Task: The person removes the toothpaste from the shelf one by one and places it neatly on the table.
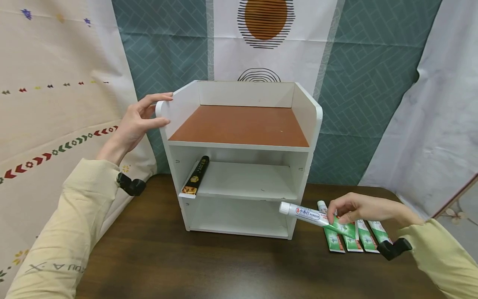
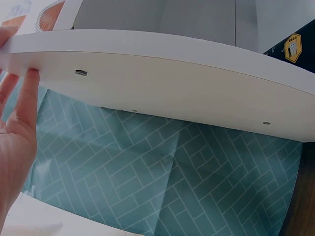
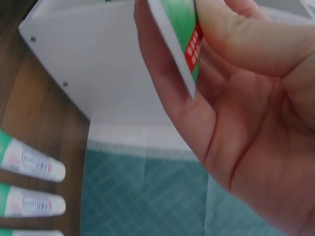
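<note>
A white shelf unit point(image 1: 246, 144) with a brown top panel stands on the table. My left hand point(image 1: 136, 118) grips the upper edge of its left side panel point(image 2: 162, 83), thumb and fingers at the rim. Beside the unit's lower right side, my right hand point(image 1: 360, 209) pinches a green-and-white toothpaste tube point(image 1: 306, 214) near its flat end. The tube's white cap points left, toward the shelf. In the right wrist view the flat end of the tube point(image 3: 179, 34) shows between thumb and fingers. A black toothpaste tube point(image 1: 196, 176) lies at the left of the middle shelf, cap toward the back.
Several more green-and-white tubes point(image 1: 335, 241) lie side by side on the dark wooden table point(image 1: 224, 265), under and behind the right hand. Teal patterned cloth point(image 1: 171, 41) hangs behind the unit, with pale cloths point(image 1: 56, 124) at both sides.
</note>
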The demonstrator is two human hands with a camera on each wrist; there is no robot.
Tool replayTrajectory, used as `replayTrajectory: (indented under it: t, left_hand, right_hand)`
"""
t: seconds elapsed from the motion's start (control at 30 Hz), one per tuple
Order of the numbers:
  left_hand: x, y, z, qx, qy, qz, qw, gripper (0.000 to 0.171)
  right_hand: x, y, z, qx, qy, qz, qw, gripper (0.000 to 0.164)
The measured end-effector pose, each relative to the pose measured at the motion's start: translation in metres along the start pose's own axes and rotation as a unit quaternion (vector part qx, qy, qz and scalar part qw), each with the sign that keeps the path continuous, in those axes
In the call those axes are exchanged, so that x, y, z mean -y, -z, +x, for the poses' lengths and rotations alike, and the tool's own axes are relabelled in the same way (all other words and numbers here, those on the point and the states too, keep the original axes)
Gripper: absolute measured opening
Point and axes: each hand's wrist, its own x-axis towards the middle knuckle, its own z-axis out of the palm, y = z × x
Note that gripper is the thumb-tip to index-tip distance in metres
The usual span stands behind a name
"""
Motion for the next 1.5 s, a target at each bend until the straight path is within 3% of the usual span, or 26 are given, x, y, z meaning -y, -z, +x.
replayTrajectory:
  t: [0.4, 0.53, 0.93, 1.33, 1.5]
  left_hand:
    - [0.0, 0.0, -0.001, -0.002, -0.002, -0.005, 1.0, 0.047]
    - [-0.001, 0.0, -0.001, -0.002, 0.0, -0.001, 1.0, 0.047]
    - [-0.001, 0.001, -0.001, -0.001, 0.006, 0.005, 1.0, 0.047]
    - [-0.002, 0.001, 0.0, -0.002, 0.001, 0.0, 1.0, 0.048]
    - [-0.001, 0.001, 0.0, -0.001, 0.0, -0.002, 1.0, 0.048]
  right_hand:
    - [-0.012, 0.013, -0.045, 0.014, 0.009, 0.011, 1.0, 0.028]
    - [-0.016, 0.014, -0.058, 0.006, -0.008, 0.02, 1.0, 0.028]
    - [-0.043, 0.011, -0.097, -0.071, -0.041, 0.035, 0.996, 0.025]
    - [-0.072, 0.013, -0.107, -0.089, 0.0, 0.055, 0.995, 0.032]
    - [-0.086, 0.01, -0.11, -0.123, 0.001, 0.091, 0.988, 0.034]
